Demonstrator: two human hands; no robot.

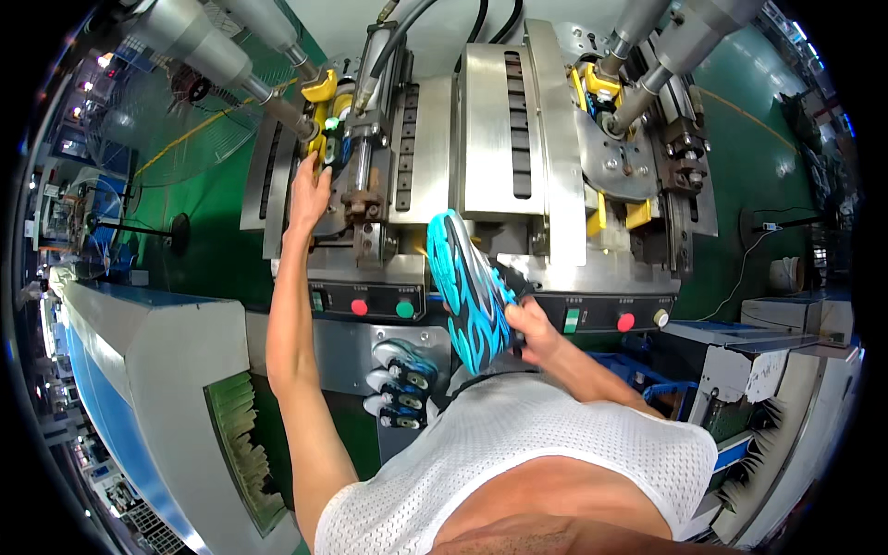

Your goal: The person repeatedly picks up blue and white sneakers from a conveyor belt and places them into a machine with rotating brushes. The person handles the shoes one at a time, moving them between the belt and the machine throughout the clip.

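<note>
In my right hand [534, 328] is a sneaker [467, 301], gripped by its dark upper side. Its turquoise and black patterned sole is turned up and leftward, in front of the middle of the machine. My left arm stretches forward to the left station of the metal press machine [430, 139]. There my left hand [310, 192] has its fingers stretched and apart beside a yellow pad [319, 145]. Next to the fingertips sits a dark, partly blue item, mostly hidden by the clamps. Several more sneakers [400, 400] rest in a row on the metal ledge before me.
Silver cylinders [199, 42] slant down over the left station, and more [680, 46] over the right one. Red button [359, 306] and green button [404, 309] sit on the front panel. Grey cabinets with brush strips stand at left [157, 370] and right [786, 398].
</note>
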